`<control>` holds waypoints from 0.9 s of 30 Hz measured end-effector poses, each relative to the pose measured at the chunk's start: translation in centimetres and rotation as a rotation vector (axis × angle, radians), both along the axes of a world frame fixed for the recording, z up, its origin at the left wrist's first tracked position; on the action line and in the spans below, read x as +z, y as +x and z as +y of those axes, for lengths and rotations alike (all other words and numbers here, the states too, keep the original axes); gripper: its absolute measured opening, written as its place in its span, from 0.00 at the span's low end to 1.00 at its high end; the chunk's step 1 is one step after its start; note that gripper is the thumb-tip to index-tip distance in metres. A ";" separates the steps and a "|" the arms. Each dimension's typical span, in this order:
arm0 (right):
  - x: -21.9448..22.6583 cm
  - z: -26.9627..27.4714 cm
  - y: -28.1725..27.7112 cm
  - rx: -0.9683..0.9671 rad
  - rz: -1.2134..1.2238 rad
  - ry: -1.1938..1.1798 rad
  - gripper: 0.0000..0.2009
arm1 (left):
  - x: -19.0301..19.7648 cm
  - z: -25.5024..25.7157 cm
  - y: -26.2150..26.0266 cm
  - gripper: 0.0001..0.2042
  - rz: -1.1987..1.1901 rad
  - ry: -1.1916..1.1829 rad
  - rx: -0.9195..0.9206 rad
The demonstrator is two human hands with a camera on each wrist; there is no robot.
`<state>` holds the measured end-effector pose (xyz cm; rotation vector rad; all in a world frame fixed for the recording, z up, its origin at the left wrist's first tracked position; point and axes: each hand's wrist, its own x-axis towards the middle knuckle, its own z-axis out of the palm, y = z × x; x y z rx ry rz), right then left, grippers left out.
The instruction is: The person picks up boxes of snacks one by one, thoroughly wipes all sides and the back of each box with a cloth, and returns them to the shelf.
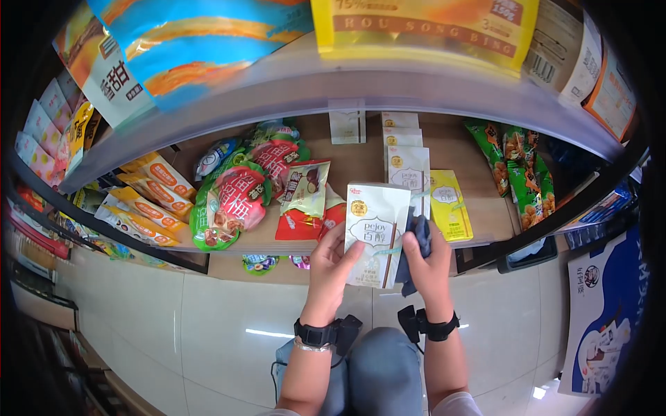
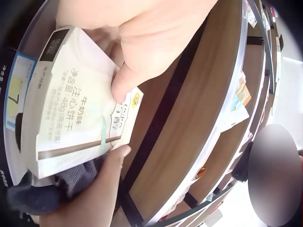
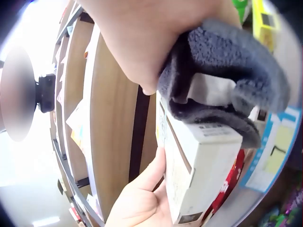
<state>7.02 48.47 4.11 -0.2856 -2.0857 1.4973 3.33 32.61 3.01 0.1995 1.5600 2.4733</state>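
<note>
A white Pejoy biscuit box point(image 1: 374, 232) is held upright in front of the shelf, its printed face toward me. My left hand point(image 1: 329, 274) grips it along the left edge, thumb on the front. On the opposite side, my right hand point(image 1: 431, 267) holds a dark grey cloth point(image 1: 406, 274) against the box's right edge. In the right wrist view the fuzzy cloth point(image 3: 218, 49) is folded over beside one narrow end of the box. The left wrist view shows the left thumb pressing the box's front near the logo.
Behind the hands, a row of white boxes point(image 1: 408, 163) and a yellow box point(image 1: 449, 204) stand on the wooden shelf. Red and green snack bags point(image 1: 239, 197) lie left, green snack packs point(image 1: 524, 180) right. An upper shelf edge point(image 1: 388, 90) juts out overhead.
</note>
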 end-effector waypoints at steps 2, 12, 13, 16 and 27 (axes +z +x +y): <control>-0.4 -1.0 0.4 0.077 -0.045 0.000 0.18 | -0.4 -1.3 0.3 0.25 -0.020 0.009 -0.039; -0.7 -3.5 1.9 -0.262 0.093 0.067 0.14 | -2.3 -5.2 1.6 0.39 -0.185 0.148 -0.392; -0.6 -3.4 1.8 -0.264 0.158 0.007 0.14 | -2.1 -5.3 1.7 0.42 -0.216 0.192 -0.417; 1.9 -4.9 1.9 -0.069 0.273 0.346 0.16 | -2.1 -5.0 2.2 0.43 -0.251 0.235 -0.443; 3.4 -7.7 1.1 0.361 0.223 0.532 0.25 | -3.7 -5.2 3.2 0.33 -0.292 0.407 -0.369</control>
